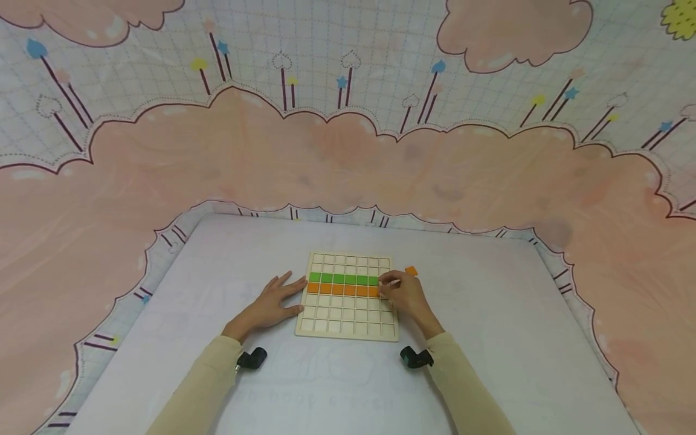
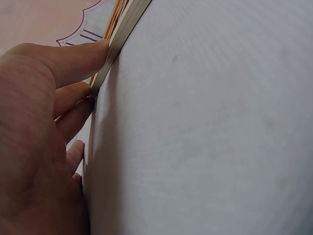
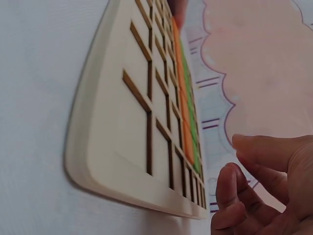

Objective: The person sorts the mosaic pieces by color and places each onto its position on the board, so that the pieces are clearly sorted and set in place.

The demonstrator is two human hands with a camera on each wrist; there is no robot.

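A pale wooden grid board (image 1: 348,331) lies on the white table, with a row of green tiles (image 1: 339,279) and a row of orange tiles (image 1: 344,290) below it. My left hand (image 1: 272,302) lies spread at the board's left edge; in the left wrist view its thumb and fingertips touch the side of the board (image 2: 120,41). Over the right end of the two rows is my right hand (image 1: 405,294), its fingers bent. In the right wrist view no tile shows between the thumb and fingers of this hand (image 3: 266,181).
One loose orange piece (image 1: 411,270) lies on the table (image 1: 478,290) just beyond the right hand. A cloth with pink clouds (image 1: 348,163) surrounds the table at the back and sides. Dark wrist devices (image 1: 252,358) sit by both cuffs.
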